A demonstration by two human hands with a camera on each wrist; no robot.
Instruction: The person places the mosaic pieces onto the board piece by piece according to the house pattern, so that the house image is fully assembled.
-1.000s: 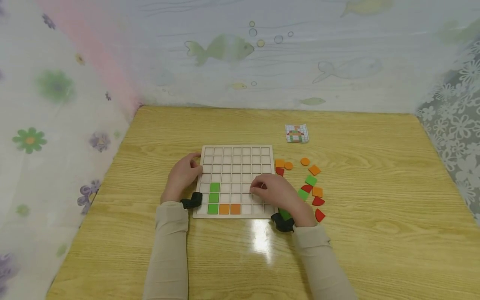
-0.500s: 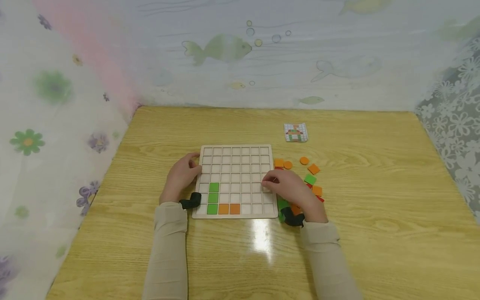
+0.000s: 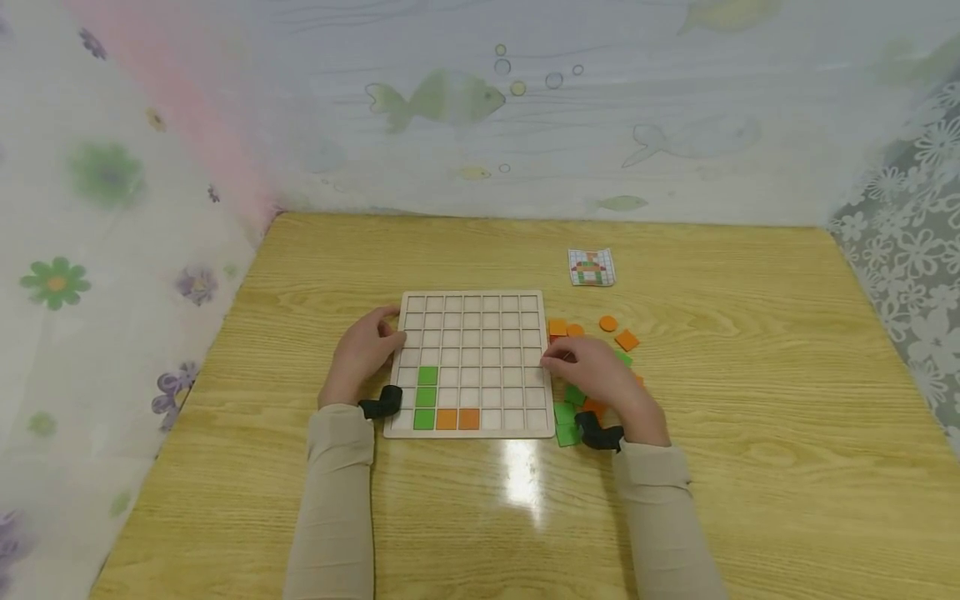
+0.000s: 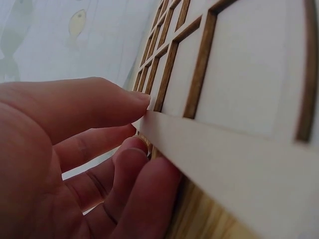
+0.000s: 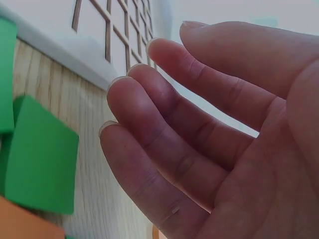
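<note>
The wooden grid board (image 3: 491, 357) lies flat on the wood-grain surface (image 3: 720, 383), between the person's two hands. Three green square tiles (image 3: 426, 397) fill the lower three cells of its second column from the left, and two orange square tiles (image 3: 457, 419) sit in the bottom row, just right of the lowest green one.

The left hand (image 3: 362, 348) grips the board's left edge: the thumb rests on the rim, and the other fingers curl in beside and below it. The right hand (image 3: 596, 368) is at the board's right edge, its fingers loosely bent and slightly spread, the thumb apart from them, and has hold of nothing; whether a fingertip touches the rim, I cannot tell.

Around and partly behind the right hand lie loose green pieces (image 3: 567, 435), orange squares (image 3: 627, 340), orange discs (image 3: 608, 323) and a bit of red. Farther back, beyond the loose pieces, is a small printed pattern card (image 3: 592, 267). A black device (image 3: 382, 402) is worn at the left wrist, another at the right. Behind the surface hangs a fish-patterned backdrop (image 3: 427, 154).
</note>
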